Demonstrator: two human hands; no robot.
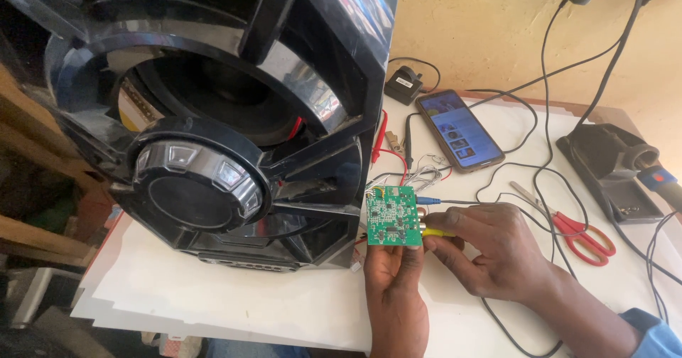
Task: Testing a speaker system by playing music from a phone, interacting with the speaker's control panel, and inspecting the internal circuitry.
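Fingers: left hand pinches small green printed circuit board by bottom edge, right hand pinches yellow plug | board light, stiff, fragile: hold by edges | near white worktop front edge

Glossy black plastic speaker housing; matt green circuit board with shiny solder; glassy phone; red plastic-handled metal scissors; smooth white tabletop.
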